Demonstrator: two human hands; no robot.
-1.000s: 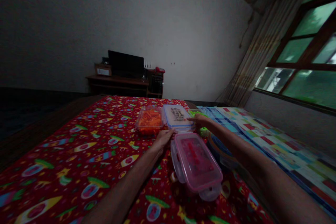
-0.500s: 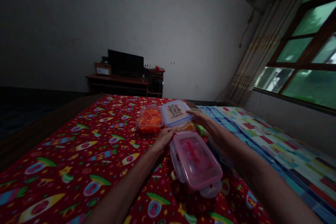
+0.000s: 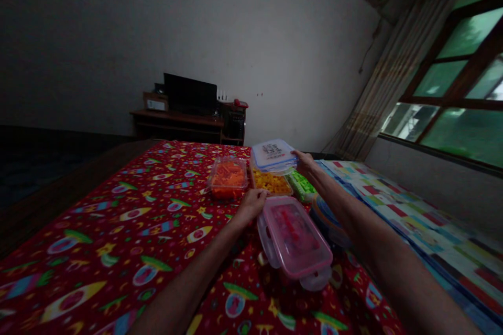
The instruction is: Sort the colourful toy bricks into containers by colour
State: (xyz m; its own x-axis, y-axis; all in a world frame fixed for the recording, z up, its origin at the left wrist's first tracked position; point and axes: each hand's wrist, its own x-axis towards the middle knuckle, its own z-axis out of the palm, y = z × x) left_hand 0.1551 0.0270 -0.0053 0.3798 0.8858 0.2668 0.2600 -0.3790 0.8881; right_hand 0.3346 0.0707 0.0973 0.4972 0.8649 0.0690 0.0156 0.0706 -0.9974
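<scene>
My right hand (image 3: 305, 162) grips the right edge of a clear lid (image 3: 273, 156) with a blue seal and dark printed writing. The lid is raised and tilted above a clear container (image 3: 271, 194) of yellow pieces (image 3: 272, 181), hiding its far part. At that container's near left corner, my left hand (image 3: 253, 204) has its fingers closed on the rim. A closed pink-lidded box (image 3: 296, 238) with reddish contents stands just in front of the left fingertips. To the left sits a clear box of orange pieces (image 3: 228, 177).
Green pieces (image 3: 302, 184) lie right of the yellow ones. A round blue-lidded container (image 3: 328, 217) is partly behind my right forearm. Red patterned cloth (image 3: 157, 230) covers the surface; a checked cloth (image 3: 408, 209) lies right. A desk with a monitor (image 3: 189, 95) stands beyond.
My right hand has lifted the blue-edged lid up and to the right, uncovering the yellow pieces. The green pieces show more. My left hand stays at the container's near corner.
</scene>
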